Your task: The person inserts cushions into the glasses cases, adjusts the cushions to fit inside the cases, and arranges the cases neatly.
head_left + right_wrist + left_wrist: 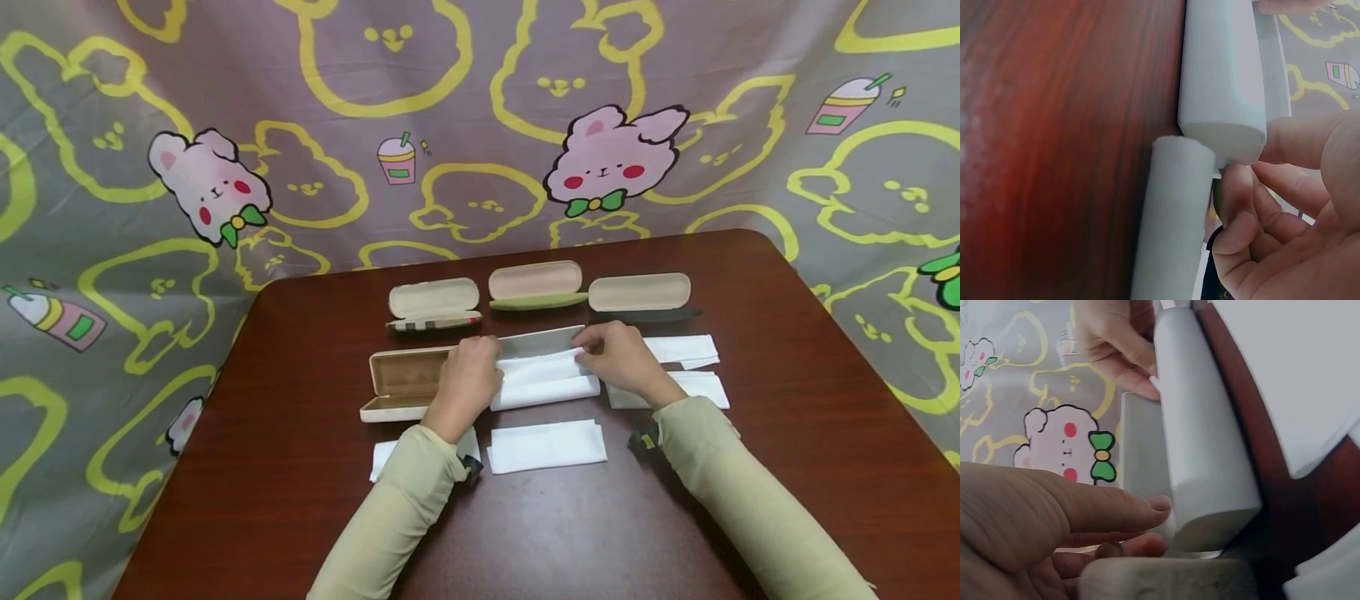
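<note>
An open white glasses case [545,392] with a grey-lined lid [542,341] stands at mid-table. A white cloth [536,367] lies in its base. My left hand [468,383] is at the case's left end, pinching the cloth there between thumb and fingers. At the opposite end, my right hand [618,357] pinches the cloth near the hinge side. Both wrist views show the case's rounded outer wall [1204,419] beside the fingers; the gripped cloth edges are largely hidden. Left of it, partly behind my left hand, sits an open white case with brown lining [405,372].
Behind stand three open glasses cases: one with a checked base [433,300], a green one [536,285] and a dark one [639,296]. Folded white cloths lie in front [547,447], under my left forearm [382,458], and to the right [693,387]. A patterned curtain [480,125] hangs behind the table.
</note>
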A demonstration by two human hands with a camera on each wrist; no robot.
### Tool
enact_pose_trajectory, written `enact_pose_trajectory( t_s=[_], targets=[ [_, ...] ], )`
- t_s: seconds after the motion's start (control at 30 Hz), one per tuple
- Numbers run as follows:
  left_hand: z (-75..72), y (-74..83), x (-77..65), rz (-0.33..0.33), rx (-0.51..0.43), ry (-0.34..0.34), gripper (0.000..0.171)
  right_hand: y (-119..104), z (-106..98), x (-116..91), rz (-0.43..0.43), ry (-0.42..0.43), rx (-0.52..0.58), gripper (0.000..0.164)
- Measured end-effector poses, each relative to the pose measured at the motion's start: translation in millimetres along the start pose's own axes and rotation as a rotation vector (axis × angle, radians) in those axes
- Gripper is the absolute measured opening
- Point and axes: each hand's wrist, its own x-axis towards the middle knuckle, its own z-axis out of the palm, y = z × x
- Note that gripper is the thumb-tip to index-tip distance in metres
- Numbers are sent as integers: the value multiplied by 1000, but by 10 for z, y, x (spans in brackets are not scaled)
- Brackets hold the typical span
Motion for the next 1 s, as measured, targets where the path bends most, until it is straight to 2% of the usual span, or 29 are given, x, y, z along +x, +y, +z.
enact_pose_trajectory(
  t_s=[0.2, 0.37, 0.47, 0.57, 0.63, 0.73, 0.87, 1.0],
  targets=[
    [-103, -29, -87, -11, -50, 21, 13, 12, -55, -65, 11, 11, 19, 18],
    [-159, -81, -147, -29, -70, -28, 58, 7, -160, -150, 18, 22, 21, 28],
    [-173, -96, -146, -13, -73, -67, 79, -17, -230, -208, 25, 2, 16, 49],
    [-176, -105, -139, 1, -66, -104, 96, -61, -272, -247, 11, -62, -18, 78],
    [-171, -110, -137, 5, -60, -126, 104, -87, -279, -262, -16, -111, -52, 93],
    [-162, -114, -138, 1, -60, -149, 110, -116, -254, -255, -50, -157, -96, 107],
    [-139, -113, -128, -25, -66, -192, 115, -108, -194, -225, -59, -181, -132, 115],
    [-112, -106, -110, -57, -75, -233, 119, -80, -158, -204, -60, -178, -144, 115]
  ],
)
